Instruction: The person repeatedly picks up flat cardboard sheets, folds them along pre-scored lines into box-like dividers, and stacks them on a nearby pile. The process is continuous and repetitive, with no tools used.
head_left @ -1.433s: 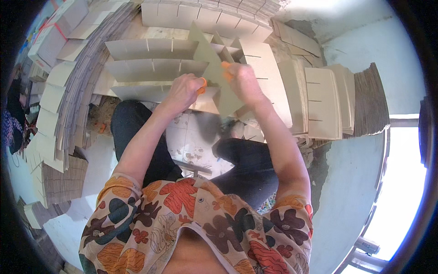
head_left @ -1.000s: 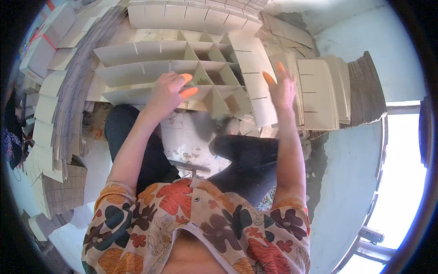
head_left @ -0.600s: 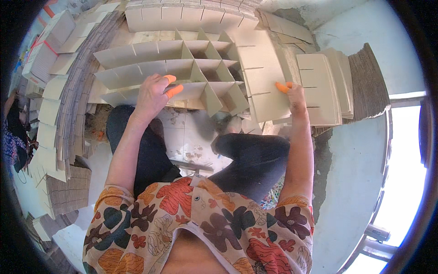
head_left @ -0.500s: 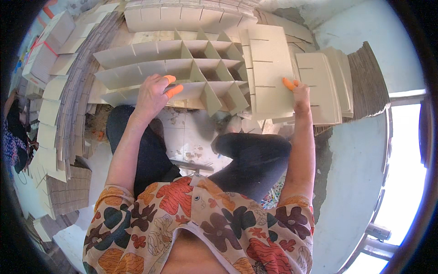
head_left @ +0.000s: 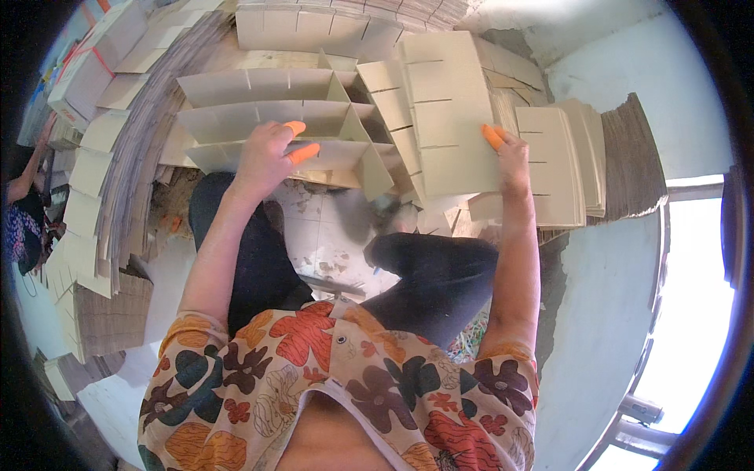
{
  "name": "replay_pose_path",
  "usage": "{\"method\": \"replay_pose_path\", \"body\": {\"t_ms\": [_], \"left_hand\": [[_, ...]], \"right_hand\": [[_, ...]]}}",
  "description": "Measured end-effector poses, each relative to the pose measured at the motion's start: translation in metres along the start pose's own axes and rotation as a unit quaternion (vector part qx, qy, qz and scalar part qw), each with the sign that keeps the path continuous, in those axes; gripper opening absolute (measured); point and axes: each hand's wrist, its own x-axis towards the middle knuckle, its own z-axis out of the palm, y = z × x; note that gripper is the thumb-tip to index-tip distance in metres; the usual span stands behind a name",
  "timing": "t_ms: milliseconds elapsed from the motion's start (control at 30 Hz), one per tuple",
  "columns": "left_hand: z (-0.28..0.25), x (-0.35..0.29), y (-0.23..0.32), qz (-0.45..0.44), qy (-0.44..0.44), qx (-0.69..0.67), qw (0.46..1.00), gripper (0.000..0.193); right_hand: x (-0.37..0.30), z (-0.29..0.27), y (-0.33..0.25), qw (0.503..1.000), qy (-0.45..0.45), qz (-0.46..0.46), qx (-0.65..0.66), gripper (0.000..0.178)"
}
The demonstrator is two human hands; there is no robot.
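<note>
A cardboard divider grid (head_left: 236, 120) stands ahead of me, its long slotted strips crossed by short ones at its right side. My left hand (head_left: 269, 157), with orange finger covers on thumb and forefinger, hovers at the nearest long strip. Its fingers are apart on either side of the strip's upper edge; whether they touch it I cannot tell. My right hand (head_left: 512, 157), also orange-tipped, grips the right edge of slotted cardboard strips (head_left: 448, 118). Another slotted strip (head_left: 390, 110) fans out at their left, over the grid's right cells, hiding part of them.
Stacked slotted cardboard (head_left: 554, 165) stands to the right against the pale wall (head_left: 605, 275). More stacks (head_left: 98, 188) line the left side, and another pile (head_left: 314, 27) lies at the back. A white box (head_left: 90, 78) sits at far left, near another person's arm (head_left: 35, 165).
The cardboard strips in my right hand have shifted left and tilted, covering more of the grid's right cells. My left hand stays at the nearest long strip, fingers still apart.
</note>
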Motion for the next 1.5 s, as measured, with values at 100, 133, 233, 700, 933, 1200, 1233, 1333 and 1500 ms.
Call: {"method": "replay_pose_path", "body": {"t_ms": [100,133,233,700,933,1200,1233,1333,1500], "left_hand": [[-0.008,-0.002,-0.008,-0.033,-0.001,0.018,0.999,0.034],[-0.009,-0.001,-0.008,-0.031,0.003,0.013,0.999,0.034],[-0.012,-0.001,-0.008,-0.032,0.013,0.008,0.999,0.035],[-0.011,-0.006,-0.019,0.003,-0.011,0.005,1.0,0.036],[0.018,-0.013,-0.039,0.025,-0.04,-0.013,0.999,0.019],[0.018,-0.01,-0.035,0.024,-0.058,0.0,0.998,0.015],[0.019,-0.01,-0.035,0.024,-0.055,0.0,0.998,0.016],[0.02,-0.011,-0.037,0.022,-0.049,0.0,0.999,0.016],[0.023,-0.01,-0.038,0.025,-0.042,-0.011,0.999,0.015]], "right_hand": [[-0.004,-0.004,-0.014,0.999,0.014,-0.034,0.018,0.033],[-0.004,-0.003,-0.018,0.999,0.031,-0.039,0.012,0.03],[0.001,0.001,-0.019,0.997,0.029,-0.025,-0.067,0.027],[-0.017,-0.006,-0.058,0.981,0.083,-0.173,0.008,0.03],[-0.047,0.07,-0.103,0.919,-0.002,-0.346,-0.188,0.043],[-0.042,0.142,-0.103,0.907,-0.097,-0.372,-0.174,0.043],[-0.042,0.149,-0.104,0.905,-0.103,-0.378,-0.168,0.043],[-0.042,0.163,-0.105,0.902,-0.103,-0.375,-0.188,0.042],[-0.038,0.17,-0.106,0.9,-0.124,-0.364,-0.205,0.04]]}}
